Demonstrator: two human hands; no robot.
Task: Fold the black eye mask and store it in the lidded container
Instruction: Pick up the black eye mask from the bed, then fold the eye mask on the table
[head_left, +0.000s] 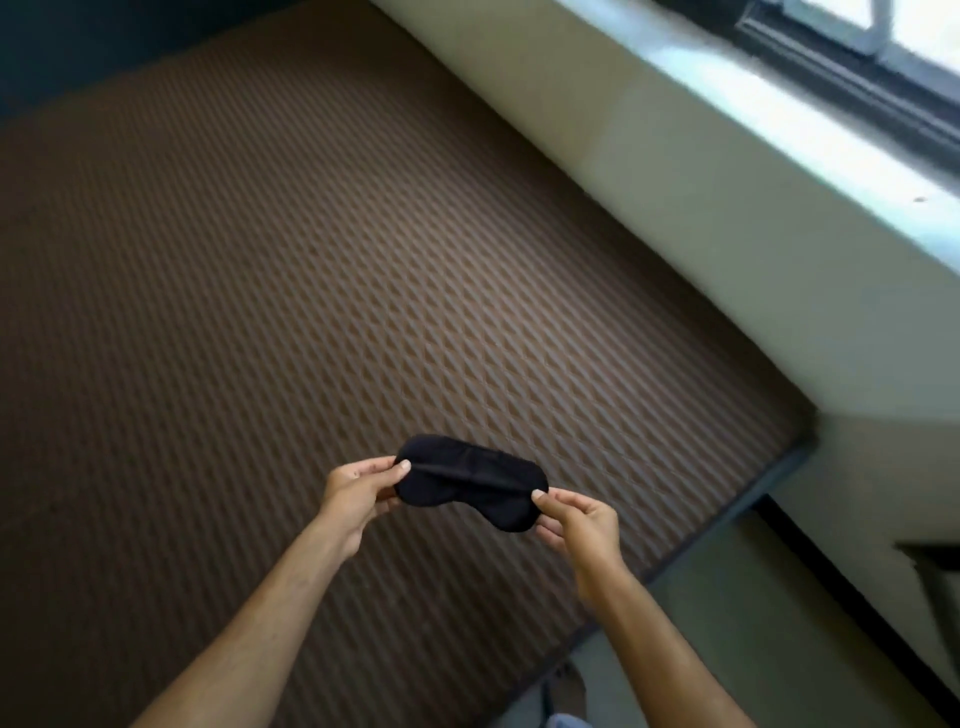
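Object: black padded fabric eye mask (470, 480), two-lobed, with its strap lying flat across the face turned toward the camera.
Location: held in the air, unfolded and at full width, above the brown ridged woven mattress surface (311, 291); not touching it.
Left hand (356, 491): thumb on top, fingers beneath, pinching the mask's left end where the strap meets the edge.
Right hand (582, 522): thumb and fingertips pinching the right end at the same kind of spot; remaining fingers curled under.
Tension: mask looks lightly stretched between the two pinches, tilted down toward the right.
Weight (judged): very light; two-finger pinches carry it with no sag in the middle.
Stiffness (judged): soft, padded, likely springy; a fold will probably want to reopen unless held pressed.
Surface (judged): matte cloth, not slippery, not fragile; a firm squeeze should do no harm.
Grip points (judged): the two ends, as now, suit bringing end to end so the crease falls at the narrow nose bridge; keep the strap trapped inside the fold so it does not dangle.
Container: lidded container not in view.
Surroundings: pale wall (649, 218) and window ledge (779, 98) to the right.
Progress (judged): fold not yet begun.
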